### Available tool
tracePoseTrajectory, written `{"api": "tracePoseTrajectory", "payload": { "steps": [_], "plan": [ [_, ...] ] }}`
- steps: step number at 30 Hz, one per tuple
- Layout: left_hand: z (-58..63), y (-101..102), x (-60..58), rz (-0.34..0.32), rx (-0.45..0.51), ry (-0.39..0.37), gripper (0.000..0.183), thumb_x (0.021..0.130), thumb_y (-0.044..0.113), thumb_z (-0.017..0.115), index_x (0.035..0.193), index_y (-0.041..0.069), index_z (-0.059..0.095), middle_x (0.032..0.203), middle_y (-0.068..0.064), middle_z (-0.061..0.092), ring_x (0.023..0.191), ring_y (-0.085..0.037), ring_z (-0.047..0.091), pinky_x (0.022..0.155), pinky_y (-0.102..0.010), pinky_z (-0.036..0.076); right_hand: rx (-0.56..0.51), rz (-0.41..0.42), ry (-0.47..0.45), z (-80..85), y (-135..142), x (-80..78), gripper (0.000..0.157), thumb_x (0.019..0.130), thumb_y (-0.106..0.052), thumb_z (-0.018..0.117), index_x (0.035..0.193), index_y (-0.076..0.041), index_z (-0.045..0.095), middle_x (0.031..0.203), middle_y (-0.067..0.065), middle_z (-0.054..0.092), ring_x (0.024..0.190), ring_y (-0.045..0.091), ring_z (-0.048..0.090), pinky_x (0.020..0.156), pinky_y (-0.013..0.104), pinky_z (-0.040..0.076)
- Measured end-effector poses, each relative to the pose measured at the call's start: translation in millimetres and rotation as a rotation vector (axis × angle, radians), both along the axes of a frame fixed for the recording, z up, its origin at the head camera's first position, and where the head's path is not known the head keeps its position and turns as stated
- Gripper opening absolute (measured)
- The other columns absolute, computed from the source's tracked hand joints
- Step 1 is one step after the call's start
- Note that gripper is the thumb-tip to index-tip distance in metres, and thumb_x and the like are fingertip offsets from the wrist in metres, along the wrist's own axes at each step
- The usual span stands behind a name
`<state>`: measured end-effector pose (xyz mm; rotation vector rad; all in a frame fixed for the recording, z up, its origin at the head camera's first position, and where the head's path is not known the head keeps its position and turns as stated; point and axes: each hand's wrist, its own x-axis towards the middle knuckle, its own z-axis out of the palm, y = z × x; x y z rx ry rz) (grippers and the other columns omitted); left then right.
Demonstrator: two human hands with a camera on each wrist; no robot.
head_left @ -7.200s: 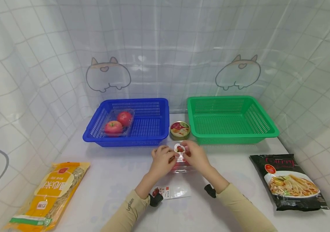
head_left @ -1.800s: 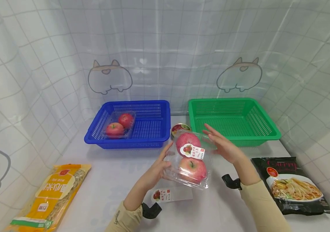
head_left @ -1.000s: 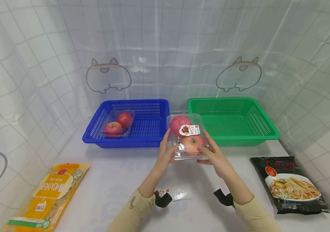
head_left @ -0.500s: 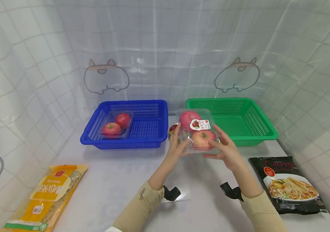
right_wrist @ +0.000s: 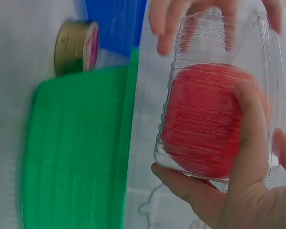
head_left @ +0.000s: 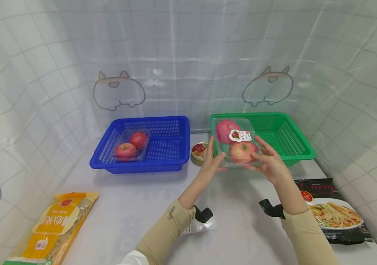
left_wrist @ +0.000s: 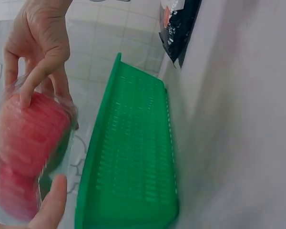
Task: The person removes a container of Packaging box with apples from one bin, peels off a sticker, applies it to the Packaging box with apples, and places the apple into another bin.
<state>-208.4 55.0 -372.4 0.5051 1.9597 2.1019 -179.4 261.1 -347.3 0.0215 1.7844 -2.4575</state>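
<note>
- Green, rectangular, perforated plastic basket (head_left: 282, 138): stands rear right.
- Clear plastic clamshell pack (head_left: 232, 144) of two red apples (head_left: 242, 152): raised, apart from the basket. Shifted right, it now covers more of the basket's left end in the head view; carrying appears underway, set-down not done.
- Right hand (head_left: 272, 164) and left hand (head_left: 209, 166): fingers grip opposite pack sides.

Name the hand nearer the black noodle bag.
Right. In the head view, the right hand is up and left of the black noodle bag; the left hand is farther left, across the apple box.
</note>
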Motion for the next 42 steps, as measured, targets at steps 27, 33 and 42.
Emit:
{"api": "tracePoseTrajectory", "payload": {
  "steps": [27, 33, 42],
  "plan": [
    [-50.0, 3.5, -23.8, 0.109, -0.276, 0.093, 0.066, 0.089, 0.023, 0.055, 0.147, 0.013, 0.025, 0.147, -0.016, 0.014, 0.119, -0.033, 0.038, 0.094, -0.044, 0.039, -0.159, -0.004, -0.029, -9.1, 102.6, -62.0, 0.075, 0.093, 0.001, 0.047, 0.15, -0.027, 0.005, 0.153, -0.007, -0.017, 0.094, 0.008, 0.055, 0.071, 0.034, 0.055],
    [-52.9, 2.5, -23.8, 0.099, -0.312, 0.053, 0.067, 0.089, 0.026, 0.054, 0.148, 0.017, 0.023, 0.146, -0.014, 0.019, 0.116, -0.033, 0.038, 0.087, -0.044, 0.042, -0.078, -0.01, -0.109, -10.3, 115.1, -75.5, 0.075, 0.094, -0.002, 0.047, 0.149, -0.031, 0.005, 0.152, -0.01, -0.018, 0.119, 0.021, 0.035, 0.076, 0.031, 0.054],
    [-57.2, 2.4, -21.0, 0.067, -0.335, 0.029, 0.066, 0.09, 0.029, 0.053, 0.148, 0.02, 0.022, 0.152, -0.015, 0.012, 0.125, -0.036, 0.036, 0.093, -0.051, 0.04, -0.069, -0.032, -0.251, -20.7, 134.9, -86.8, 0.077, 0.093, -0.003, 0.049, 0.148, -0.035, 0.005, 0.152, -0.014, -0.013, 0.139, 0.019, 0.005, 0.08, 0.034, 0.053]
  ]
}}
